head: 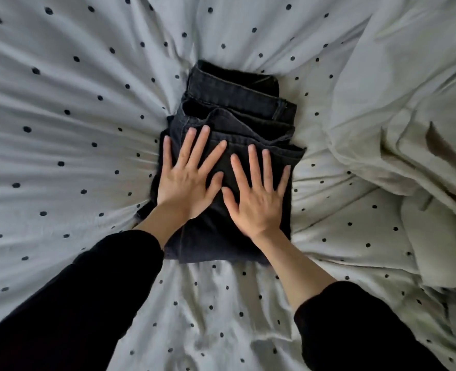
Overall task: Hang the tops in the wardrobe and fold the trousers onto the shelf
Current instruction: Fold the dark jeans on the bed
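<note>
Two black sleeves fill the lower corners of the frame, forearms reaching up toward the centre. The left hand and the right hand both lie flat with fingers spread and straight, palms pressing down on a pair of folded dark trousers; neither hand curls round or pinches anything.

The trousers sit at the centre of the frame on a bed covered by a white polka-dot sheet, which sinks and creases around them. A plain crumpled duvet is bunched along the right side.

The cloth looks like thick denim: several stacked layers with stitched hems and a waistband showing at the upper end. It is probably fairly heavy and stiff enough to keep its fold, yet the layers could slide apart if lifted by one edge. A sound hold would likely be from both long sides, fingers slipped under the bottom layer and thumbs on top.
</note>
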